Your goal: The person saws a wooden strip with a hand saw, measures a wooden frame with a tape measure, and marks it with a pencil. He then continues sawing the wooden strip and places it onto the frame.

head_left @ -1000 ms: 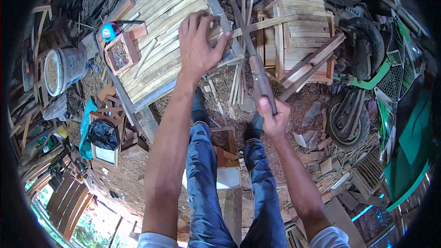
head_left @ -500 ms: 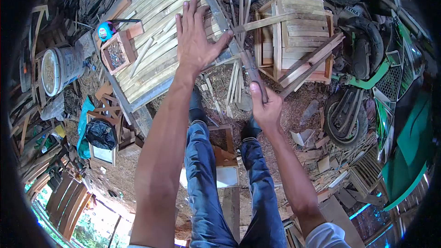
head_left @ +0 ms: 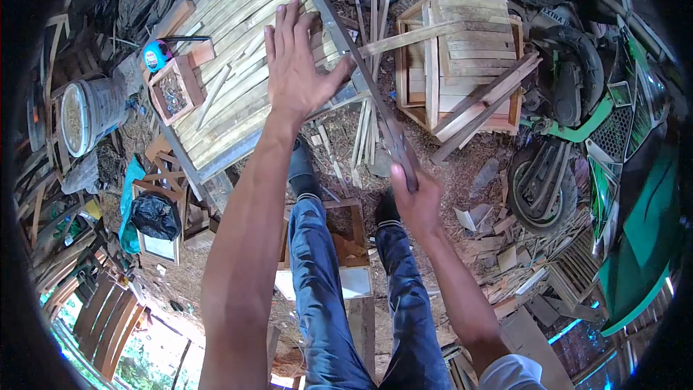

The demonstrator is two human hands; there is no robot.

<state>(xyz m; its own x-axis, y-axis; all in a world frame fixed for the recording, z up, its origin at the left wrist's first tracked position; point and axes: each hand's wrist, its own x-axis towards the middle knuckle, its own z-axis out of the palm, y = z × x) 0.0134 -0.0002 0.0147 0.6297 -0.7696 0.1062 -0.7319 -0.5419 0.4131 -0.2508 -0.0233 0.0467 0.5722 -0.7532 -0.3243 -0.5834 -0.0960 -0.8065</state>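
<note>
The left hand covers part of the slatted panel; I cannot see what lies under the palm. The right hand conceals much of the grip of the saw, and its curled fingers are largely out of my sight. I cannot make out the saw's teeth or fix its far end against the panel's dark edge. Small pieces in the box are unidentifiable. Print on the bucket is illegible. The top edge crops the panel; the bottom edge crops the left forearm.

The slatted tabletop carries a box and stick.
</note>
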